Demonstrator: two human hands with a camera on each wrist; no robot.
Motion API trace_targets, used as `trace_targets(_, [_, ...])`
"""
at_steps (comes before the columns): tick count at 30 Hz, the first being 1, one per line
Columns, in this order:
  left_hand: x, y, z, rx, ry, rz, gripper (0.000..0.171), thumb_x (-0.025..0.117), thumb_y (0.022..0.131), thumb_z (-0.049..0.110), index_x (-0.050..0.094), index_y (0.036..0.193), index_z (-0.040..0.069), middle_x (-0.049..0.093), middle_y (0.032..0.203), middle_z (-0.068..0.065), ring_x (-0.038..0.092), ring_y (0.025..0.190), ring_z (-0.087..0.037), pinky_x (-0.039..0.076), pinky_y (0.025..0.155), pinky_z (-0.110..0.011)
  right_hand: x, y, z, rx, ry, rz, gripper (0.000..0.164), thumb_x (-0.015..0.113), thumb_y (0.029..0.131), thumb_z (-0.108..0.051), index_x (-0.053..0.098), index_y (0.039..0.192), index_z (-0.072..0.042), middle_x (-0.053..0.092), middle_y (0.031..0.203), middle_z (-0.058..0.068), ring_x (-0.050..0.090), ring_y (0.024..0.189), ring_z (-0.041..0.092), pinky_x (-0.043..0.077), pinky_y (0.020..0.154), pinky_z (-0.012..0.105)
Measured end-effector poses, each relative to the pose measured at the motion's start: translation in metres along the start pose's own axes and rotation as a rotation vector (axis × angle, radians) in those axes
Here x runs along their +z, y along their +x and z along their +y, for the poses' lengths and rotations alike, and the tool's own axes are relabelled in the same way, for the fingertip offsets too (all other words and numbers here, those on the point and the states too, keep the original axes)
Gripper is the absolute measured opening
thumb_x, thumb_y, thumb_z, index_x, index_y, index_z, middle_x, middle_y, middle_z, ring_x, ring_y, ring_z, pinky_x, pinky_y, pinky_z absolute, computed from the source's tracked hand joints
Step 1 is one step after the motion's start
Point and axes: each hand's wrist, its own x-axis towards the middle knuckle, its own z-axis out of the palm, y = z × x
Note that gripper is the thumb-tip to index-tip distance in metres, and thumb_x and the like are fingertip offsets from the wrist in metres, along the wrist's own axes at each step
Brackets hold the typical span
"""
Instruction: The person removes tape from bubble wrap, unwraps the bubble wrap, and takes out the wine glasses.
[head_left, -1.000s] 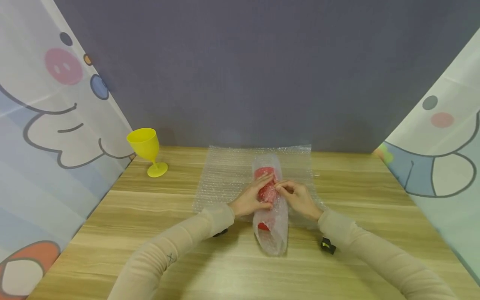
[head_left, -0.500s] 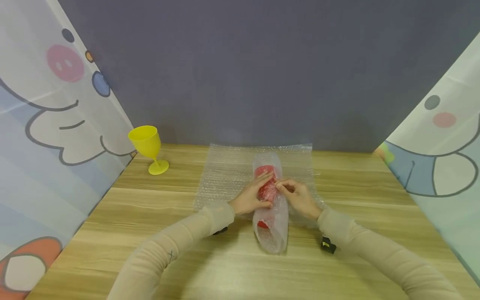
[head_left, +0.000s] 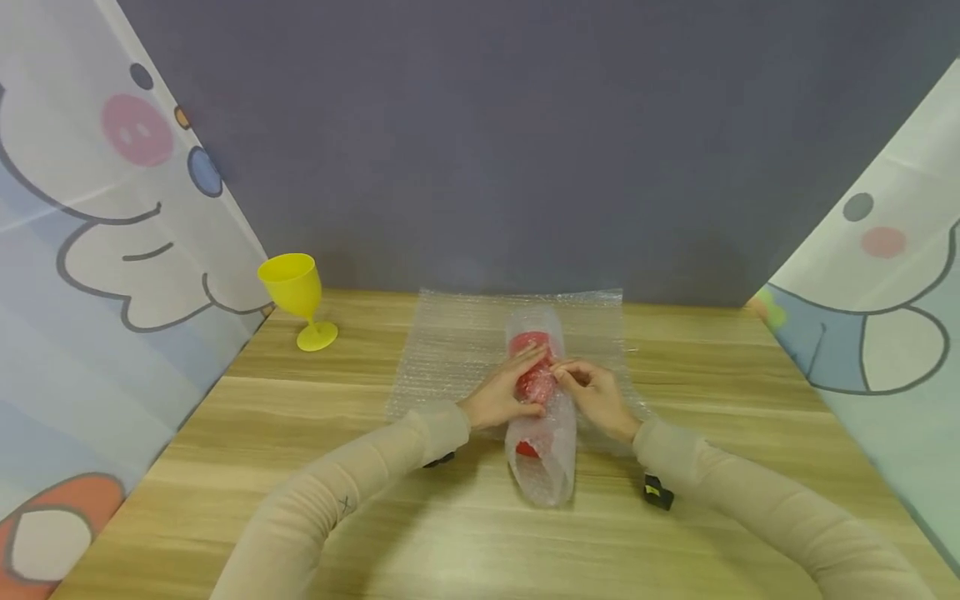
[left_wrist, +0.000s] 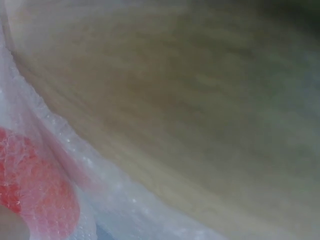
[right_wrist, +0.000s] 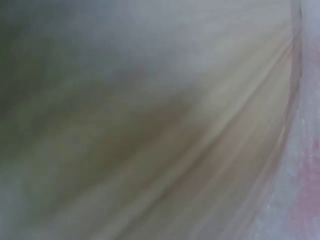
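Observation:
A red object (head_left: 536, 387) lies rolled in bubble wrap (head_left: 545, 479) at the middle of the table, its broad part toward the back. A smaller red part shows through the roll's open front end. My left hand (head_left: 501, 400) rests on the roll from the left, fingers extended across it and thumb apart. From the right, my right hand (head_left: 597, 398) pinches the wrap between thumb and fingertips on top of the roll. In the left wrist view, the red surface (left_wrist: 40, 192) shows through the bubbles. The right wrist view catches only a strip of wrap (right_wrist: 300, 190) at its edge.
Flat bubble wrap (head_left: 450, 342) spreads under and behind the roll toward the dark back panel (head_left: 480, 150). A yellow goblet (head_left: 294, 292) stands upright at the table's back left. Printed cloths (head_left: 885, 292) flank the wooden table (head_left: 697, 358).

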Motion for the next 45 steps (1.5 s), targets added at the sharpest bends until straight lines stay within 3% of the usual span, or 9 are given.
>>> trace_targets(10, [0.001,0.002,-0.005,0.006,-0.013,0.003,0.089,0.076,0.073,0.029,0.026,0.145,0.018,0.02,0.153,0.0,0.017,0.141,-0.017,0.022,0.113,-0.045,0.001,0.001,0.004,0.055,0.03,0.032,0.017,0.056,0.089,-0.002,0.063,0.097,0.011,0.062,0.107,0.027,0.058,0.085,-0.003,0.049,0.076,0.011])
trace_targets(17, [-0.001,0.002,-0.007,0.017,-0.022,0.02,0.088,0.077,0.073,0.028,0.028,0.144,0.015,0.021,0.152,0.002,0.018,0.14,-0.016,0.02,0.114,-0.041,0.001,0.005,0.001,0.061,0.042,0.003,0.017,0.055,0.089,0.0,0.061,0.097,0.013,0.061,0.108,0.028,0.059,0.084,-0.001,0.05,0.077,0.012])
trace_targets(21, [-0.005,-0.001,-0.009,0.032,-0.033,0.036,0.088,0.078,0.072,0.027,0.029,0.144,0.014,0.023,0.152,0.001,0.019,0.14,-0.016,0.021,0.114,-0.041,0.005,0.01,0.014,0.045,0.059,0.021,0.016,0.055,0.089,0.0,0.061,0.096,0.013,0.062,0.107,0.028,0.059,0.083,-0.001,0.05,0.075,0.012])
trace_targets(27, [-0.01,-0.01,-0.016,-0.025,-0.063,0.025,0.093,0.078,0.071,0.028,0.024,0.146,0.016,0.017,0.154,0.0,0.016,0.141,-0.018,0.018,0.114,-0.042,0.007,0.015,0.034,0.033,0.086,0.07,0.02,0.056,0.09,-0.008,0.062,0.096,0.01,0.064,0.103,0.027,0.061,0.083,-0.001,0.05,0.076,0.012])
trace_targets(34, [-0.01,-0.01,-0.018,-0.028,-0.069,-0.005,0.094,0.077,0.072,0.028,0.02,0.147,0.017,0.013,0.154,0.003,0.012,0.141,-0.017,0.016,0.115,-0.042,0.007,0.01,0.032,0.05,0.084,0.023,0.025,0.059,0.089,-0.014,0.063,0.1,0.007,0.063,0.108,0.022,0.06,0.088,0.0,0.05,0.08,0.015])
trace_targets(45, [-0.009,-0.003,-0.01,0.001,0.001,-0.026,0.094,0.078,0.072,0.026,0.022,0.146,0.011,0.016,0.154,-0.001,0.011,0.142,-0.015,0.015,0.115,-0.04,0.002,0.008,0.038,0.006,0.106,0.055,0.016,0.057,0.087,0.001,0.062,0.097,0.012,0.061,0.106,0.03,0.058,0.089,-0.006,0.048,0.082,0.012])
